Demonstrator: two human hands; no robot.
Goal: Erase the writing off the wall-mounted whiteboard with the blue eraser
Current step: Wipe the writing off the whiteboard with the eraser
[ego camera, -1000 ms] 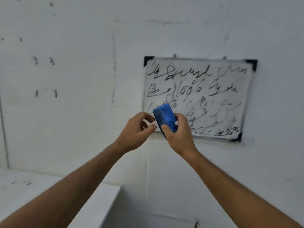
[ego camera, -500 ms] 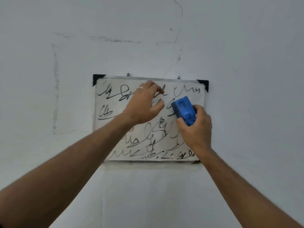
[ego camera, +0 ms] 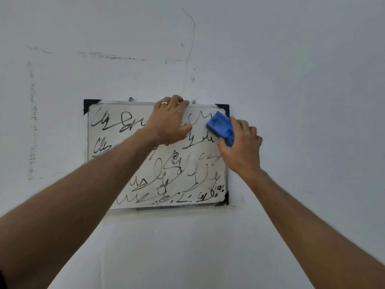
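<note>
A small whiteboard (ego camera: 108, 174) with black corner caps hangs on the wall, covered in black scribbled writing. My left hand (ego camera: 169, 119), wearing a ring, lies on the board's top edge near the middle, fingers curled over the frame. My right hand (ego camera: 241, 149) grips the blue eraser (ego camera: 221, 127), which sits against the board's upper right corner. My left forearm hides part of the writing across the board's middle.
The pale wall (ego camera: 302, 80) around the board carries grey smudges, a thin crack running up from the board's top (ego camera: 190, 49), and two small mounting screws above the frame.
My left hand rose from the board's face to its top edge. My right hand carried the eraser up and right, onto the upper right corner. The board looms closer in view.
</note>
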